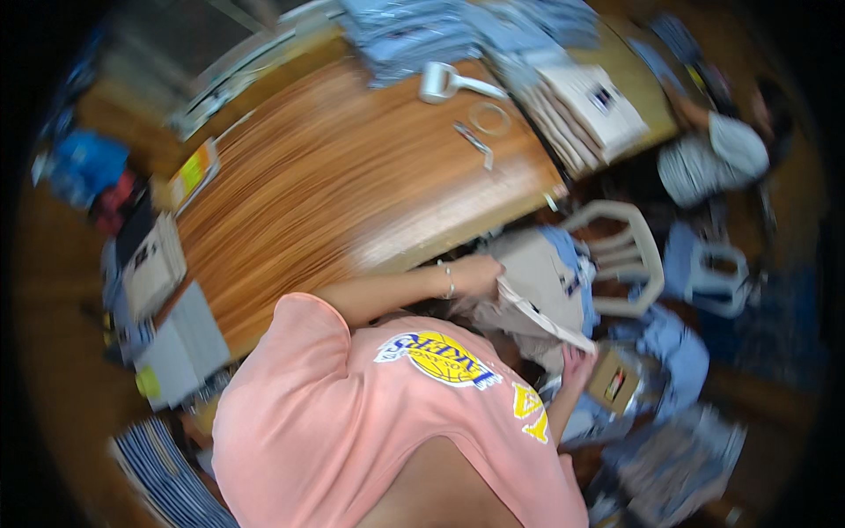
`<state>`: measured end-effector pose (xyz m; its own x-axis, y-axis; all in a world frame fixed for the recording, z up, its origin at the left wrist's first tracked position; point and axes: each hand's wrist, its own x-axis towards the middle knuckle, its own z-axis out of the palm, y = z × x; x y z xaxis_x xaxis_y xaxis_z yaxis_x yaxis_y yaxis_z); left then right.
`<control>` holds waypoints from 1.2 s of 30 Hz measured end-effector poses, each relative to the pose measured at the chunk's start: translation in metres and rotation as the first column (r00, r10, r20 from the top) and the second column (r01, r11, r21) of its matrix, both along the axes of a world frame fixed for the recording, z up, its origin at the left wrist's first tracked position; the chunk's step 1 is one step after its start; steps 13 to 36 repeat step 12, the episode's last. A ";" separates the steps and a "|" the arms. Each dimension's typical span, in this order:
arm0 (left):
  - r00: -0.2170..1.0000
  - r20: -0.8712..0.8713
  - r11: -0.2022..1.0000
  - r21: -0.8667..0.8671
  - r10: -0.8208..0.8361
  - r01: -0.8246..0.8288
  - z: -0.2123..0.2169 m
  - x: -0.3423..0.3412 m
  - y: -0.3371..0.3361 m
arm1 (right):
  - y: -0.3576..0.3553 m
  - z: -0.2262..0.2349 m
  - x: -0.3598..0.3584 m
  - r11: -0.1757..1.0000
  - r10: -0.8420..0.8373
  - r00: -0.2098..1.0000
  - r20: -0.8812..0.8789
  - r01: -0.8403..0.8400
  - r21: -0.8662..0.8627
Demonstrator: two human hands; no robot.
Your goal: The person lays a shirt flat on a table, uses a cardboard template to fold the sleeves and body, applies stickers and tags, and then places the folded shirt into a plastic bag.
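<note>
My left hand, a band at its wrist, is closed on one end of a beige garment, which looks like a shirt. Farther right and nearer, my right hand pinches the other end of the same edge. The edge is stretched between both hands, beside the table's front edge. Just beyond them lies a pile of beige folded garments with blue cloth at its side, next to a white plastic chair. Motion blurs the fingers somewhat.
On the wooden table lie a white handled tool, a tape ring and a cutter. Bagged blue garments and beige stacks stand behind. A cardboard box is near my right hand. Another person is at right.
</note>
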<state>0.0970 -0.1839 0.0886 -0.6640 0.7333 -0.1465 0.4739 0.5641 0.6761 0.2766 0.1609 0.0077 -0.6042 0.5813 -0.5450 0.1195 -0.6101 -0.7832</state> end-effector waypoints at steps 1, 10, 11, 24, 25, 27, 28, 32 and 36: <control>0.995 0.096 0.999 0.012 0.039 -0.040 0.049 0.008 -0.012 | 0.017 0.005 -0.004 0.989 0.034 0.981 -0.191 -0.060 -0.133; 0.980 0.086 0.965 0.181 0.178 -0.192 0.175 0.042 -0.118 | -0.015 0.226 -0.128 0.946 -0.027 0.734 -0.678 -0.200 -0.254; 0.924 -0.044 0.908 0.208 0.380 -0.363 0.178 0.043 -0.131 | -0.029 0.251 -0.137 0.906 -0.024 0.661 -0.750 -0.302 -0.295; 0.817 -0.163 0.824 0.254 0.553 -0.507 0.180 0.041 -0.144 | -0.048 0.278 -0.140 0.883 0.077 0.593 -0.802 -0.415 -0.221; 0.817 -0.163 0.824 0.254 0.553 -0.507 0.180 0.041 -0.144 | -0.048 0.278 -0.140 0.883 0.077 0.593 -0.802 -0.415 -0.221; 0.817 -0.163 0.824 0.254 0.553 -0.507 0.180 0.041 -0.144 | -0.048 0.278 -0.140 0.883 0.077 0.593 -0.802 -0.415 -0.221; 0.817 -0.163 0.824 0.254 0.553 -0.507 0.180 0.041 -0.144 | -0.048 0.278 -0.140 0.883 0.077 0.593 -0.802 -0.415 -0.221; 0.817 -0.163 0.824 0.254 0.553 -0.507 0.180 0.041 -0.144 | -0.048 0.278 -0.140 0.883 0.077 0.593 -0.802 -0.415 -0.221; 0.817 -0.163 0.824 0.254 0.553 -0.507 0.180 0.041 -0.144 | -0.048 0.278 -0.140 0.883 0.077 0.593 -0.802 -0.415 -0.221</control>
